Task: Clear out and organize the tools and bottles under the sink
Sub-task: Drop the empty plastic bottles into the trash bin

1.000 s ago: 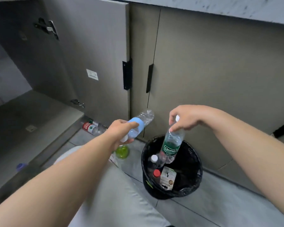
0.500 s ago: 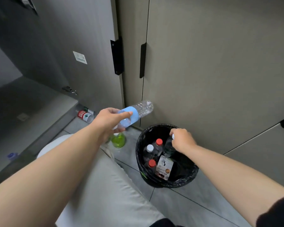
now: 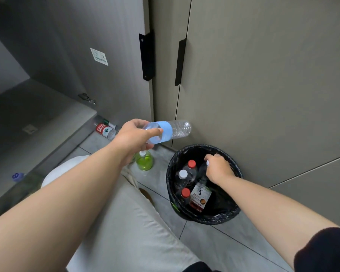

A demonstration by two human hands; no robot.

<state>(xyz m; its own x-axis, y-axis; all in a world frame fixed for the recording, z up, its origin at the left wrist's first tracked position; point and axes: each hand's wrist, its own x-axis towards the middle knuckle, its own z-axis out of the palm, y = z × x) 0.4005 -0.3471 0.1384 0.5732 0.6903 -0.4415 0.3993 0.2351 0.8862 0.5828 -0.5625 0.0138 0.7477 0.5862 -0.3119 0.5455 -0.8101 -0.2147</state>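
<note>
Step in hand: bottles binned. Left grip (image 3: 133, 136) is closed round the blue-labelled bottle (image 3: 166, 132), held level just left of the bin (image 3: 224, 218). Right grip (image 3: 218, 169) is curled on a second bottle (image 3: 202, 171) inside the bin. Next, as judged: release, then the blue-labelled bottle carried over the rim.
</note>
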